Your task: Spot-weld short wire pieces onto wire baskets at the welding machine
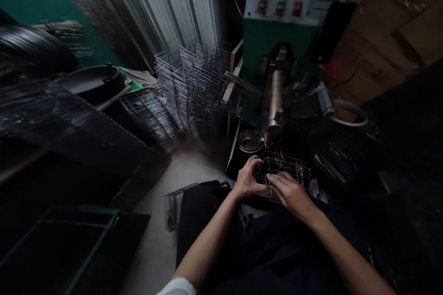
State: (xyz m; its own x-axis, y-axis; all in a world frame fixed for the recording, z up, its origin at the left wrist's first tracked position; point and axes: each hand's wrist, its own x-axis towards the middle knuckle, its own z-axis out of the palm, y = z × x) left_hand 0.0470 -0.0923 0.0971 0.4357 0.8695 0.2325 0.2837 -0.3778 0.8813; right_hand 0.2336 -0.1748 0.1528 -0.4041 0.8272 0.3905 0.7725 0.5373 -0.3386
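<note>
A small rectangular wire basket [294, 168] sits in front of my lap, below the spot welder's electrode arm [276, 101]. My left hand [248, 179] curves around the basket's left end, thumb low and fingers at the far corner. Across its near side reaches my right hand [289, 190], the fingers held together and bent down on the wires, with the thumb underneath. Whether a loose piece lies between the right fingertips is too dark to tell. A round metal dish [249, 140] stands just beyond my left hand.
The green welding machine [294, 0] has a lit red lamp. Tall stacks of wire baskets [190, 87] stand to its left. Another wire basket [171, 209] is on the floor by my left leg. A dark container with metal rods [334, 161] stands at right, near cardboard boxes [377, 50].
</note>
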